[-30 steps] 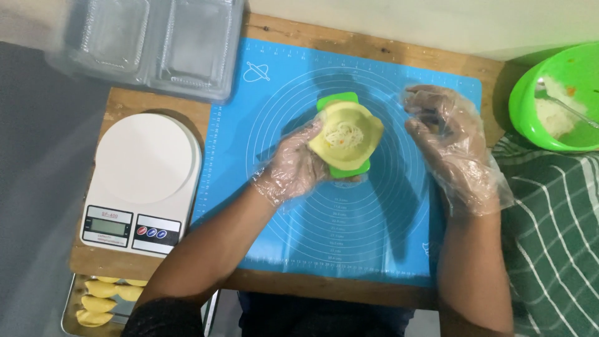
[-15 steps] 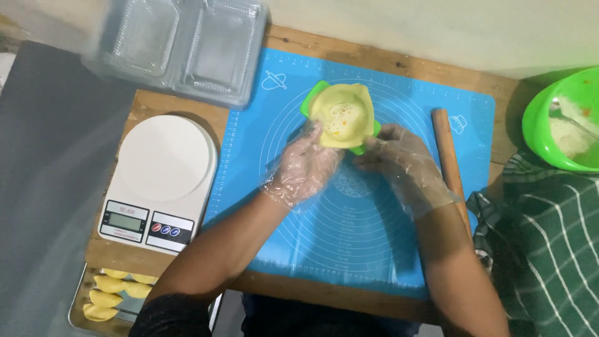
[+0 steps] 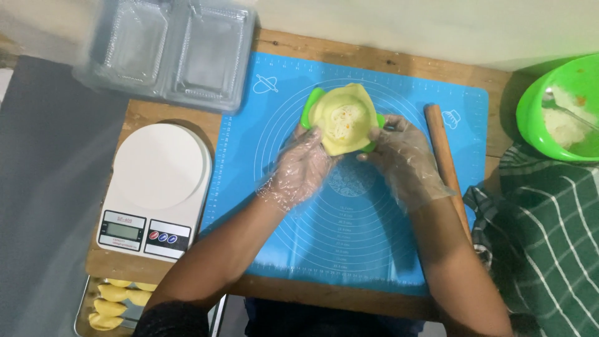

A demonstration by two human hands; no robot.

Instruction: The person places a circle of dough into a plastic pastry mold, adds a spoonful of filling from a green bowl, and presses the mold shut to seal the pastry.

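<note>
A green dumpling mould [image 3: 315,103] lies open over the blue silicone mat [image 3: 368,249], with a round yellow dough sheet [image 3: 345,118] draped in it and a bit of white and orange filling at the centre. My left hand [image 3: 301,170], in a clear plastic glove, holds the mould's near left edge. My right hand [image 3: 405,159], also gloved, grips the mould's right side. Both forearms reach in from the bottom of the view.
A wooden rolling pin [image 3: 446,159] lies on the mat right of my right hand. A white kitchen scale [image 3: 156,187] stands at the left, clear plastic trays [image 3: 168,53] behind it. A green bowl [image 3: 530,109] of filling sits far right above a checked cloth [image 3: 549,231]. Folded pastries [image 3: 109,306] fill a tray bottom left.
My right hand came in from the mat's right side and took hold of the mould. The rolling pin it had covered is now in view. The left hand stayed on the mould.
</note>
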